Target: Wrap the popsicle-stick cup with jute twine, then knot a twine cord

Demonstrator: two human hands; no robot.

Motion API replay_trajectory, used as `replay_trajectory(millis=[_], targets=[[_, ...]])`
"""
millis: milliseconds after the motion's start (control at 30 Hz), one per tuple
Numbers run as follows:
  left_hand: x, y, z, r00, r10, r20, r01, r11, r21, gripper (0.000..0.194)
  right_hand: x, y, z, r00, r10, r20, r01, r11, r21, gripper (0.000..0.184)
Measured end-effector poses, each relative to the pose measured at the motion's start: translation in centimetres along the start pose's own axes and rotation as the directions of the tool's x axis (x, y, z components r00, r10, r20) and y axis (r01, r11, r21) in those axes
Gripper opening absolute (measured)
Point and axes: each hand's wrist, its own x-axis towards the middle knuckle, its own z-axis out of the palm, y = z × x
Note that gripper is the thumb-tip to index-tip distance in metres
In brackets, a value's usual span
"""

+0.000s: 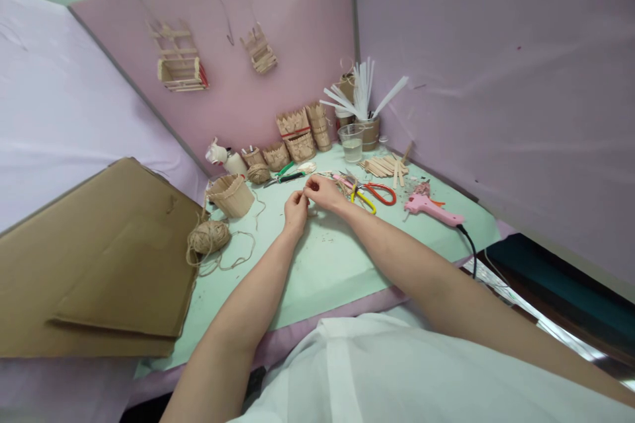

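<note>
My left hand (296,213) and my right hand (323,192) meet above the middle of the green-covered table (342,271). Both have their fingers pinched together, fingertips touching. Whatever lies between them is too small to make out. Just beyond and right of my right hand lie yellow-handled scissors (366,201) and red-handled scissors (381,193), with pale scraps around them. Behind my hands are green-and-black pliers (292,177). Left of my left hand stands a stick-walled cup (232,196), with a ball of twine (208,236) in front of it and loose strands trailing.
A pink glue gun (432,209) with a black cord rests at the right. Wooden sticks (384,166) lie near a plastic cup of clear liquid (352,145). Cardboard sheets (114,264) cover the left side. Stick baskets (182,73) hang on the pink back wall.
</note>
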Motion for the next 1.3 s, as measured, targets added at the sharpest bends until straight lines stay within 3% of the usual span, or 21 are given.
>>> replay_trajectory(millis=[167,400,733,1033,1300], targets=[[-0.1,0.1,0.1,1.0,-0.004,0.013,0.005,1.0,-0.021,0.02,0.2,0.3,0.0,1.0,-0.019,0.0,0.019,1.0,0.014,0.008],[-0.3,1.0,0.1,0.992,-0.114,0.059,0.124,0.97,-0.207,0.023,0.3,0.6,-0.1,0.999,-0.037,-0.01,0.037,0.999,0.017,0.011],[-0.2,1.2,-0.1,0.986,-0.156,0.06,0.166,0.956,-0.242,0.022,0.3,0.4,-0.1,1.0,-0.028,0.003,0.028,0.999,0.022,0.014],[-0.2,0.9,0.0,0.993,-0.12,0.011,0.121,0.984,-0.131,0.023,0.3,0.5,-0.1,0.999,-0.038,0.035,0.036,0.999,0.03,0.012],[0.2,0.2,-0.3,1.0,0.016,-0.003,-0.016,0.999,0.041,0.024,0.3,0.4,0.0,0.999,0.011,0.031,-0.013,0.998,0.069,0.009]])
